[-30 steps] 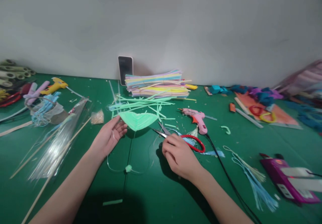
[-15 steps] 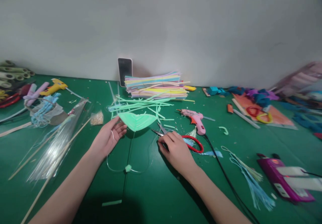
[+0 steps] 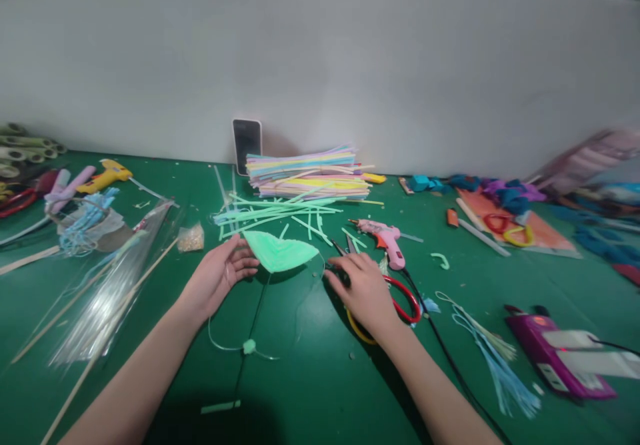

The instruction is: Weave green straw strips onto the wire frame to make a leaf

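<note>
A mint-green leaf-shaped piece of fuzzy chenille stems [image 3: 281, 252] hangs just above the table. My left hand [image 3: 223, 273] holds its left tip, thumb hidden behind it and the other fingers loosely curled. A clear thread runs down past my left hand to a small green knob [image 3: 249, 346]; another thin strand trails from the leaf's right tip toward my right fingertips. My right hand [image 3: 361, 288] is closed over the middle of the scissors [image 3: 409, 298], whose blades point away and whose red and yellow handle loops show around the hand. The exact grip there is partly hidden.
Behind the leaf lie loose green stems [image 3: 280, 213] and a multicoloured stem bundle [image 3: 307, 172], beside a propped phone [image 3: 247, 144]. A pink glue gun [image 3: 387, 237] with a trailing cable lies right. Tassels [image 3: 500, 352] and a purple power strip [image 3: 555, 358] are farther right.
The scissors have shifted right and turned, and both handle loops now show. My right hand has moved slightly right with them. The leaf has moved a little right and nearer.
</note>
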The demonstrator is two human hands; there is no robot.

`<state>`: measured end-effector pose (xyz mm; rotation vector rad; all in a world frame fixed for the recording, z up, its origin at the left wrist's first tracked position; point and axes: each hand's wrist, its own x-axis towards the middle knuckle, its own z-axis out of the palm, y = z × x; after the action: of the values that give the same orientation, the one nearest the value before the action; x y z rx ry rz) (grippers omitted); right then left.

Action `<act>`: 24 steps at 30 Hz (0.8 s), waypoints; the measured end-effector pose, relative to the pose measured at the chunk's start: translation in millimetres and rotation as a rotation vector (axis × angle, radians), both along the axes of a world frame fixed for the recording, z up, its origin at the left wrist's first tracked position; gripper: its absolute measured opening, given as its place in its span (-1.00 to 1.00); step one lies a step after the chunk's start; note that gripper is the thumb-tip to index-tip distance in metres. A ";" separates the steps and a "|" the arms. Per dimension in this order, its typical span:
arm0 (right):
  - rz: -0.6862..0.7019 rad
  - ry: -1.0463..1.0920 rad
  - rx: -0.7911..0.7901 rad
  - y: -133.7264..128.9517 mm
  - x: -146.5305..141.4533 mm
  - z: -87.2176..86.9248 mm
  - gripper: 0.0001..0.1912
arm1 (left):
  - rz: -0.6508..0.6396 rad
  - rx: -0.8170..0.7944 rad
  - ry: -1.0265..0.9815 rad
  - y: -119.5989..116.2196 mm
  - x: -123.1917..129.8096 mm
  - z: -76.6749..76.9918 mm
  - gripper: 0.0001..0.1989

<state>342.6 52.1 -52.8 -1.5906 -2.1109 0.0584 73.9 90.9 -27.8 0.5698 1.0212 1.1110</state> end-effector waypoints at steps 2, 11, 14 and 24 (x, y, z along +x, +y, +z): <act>0.064 0.023 -0.033 -2.9 -10.8 -1.1 -0.82 | 0.031 -0.018 -0.022 3.3 -3.2 -0.3 -0.76; -0.027 0.041 -0.028 1.8 -18.7 -3.5 -0.75 | 0.025 0.006 0.113 1.5 -1.5 -4.1 -0.78; -0.100 0.049 0.000 5.2 -5.4 0.3 -0.66 | -0.030 0.066 0.243 -3.5 5.5 -3.1 -0.77; -0.259 -0.009 0.059 15.6 37.9 -1.7 -0.86 | -0.127 0.214 0.912 -13.1 6.0 -3.0 -0.69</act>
<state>380.5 67.6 -54.5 -1.8160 -1.8779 -0.0972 79.9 77.8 -30.8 1.3656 1.6140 0.8408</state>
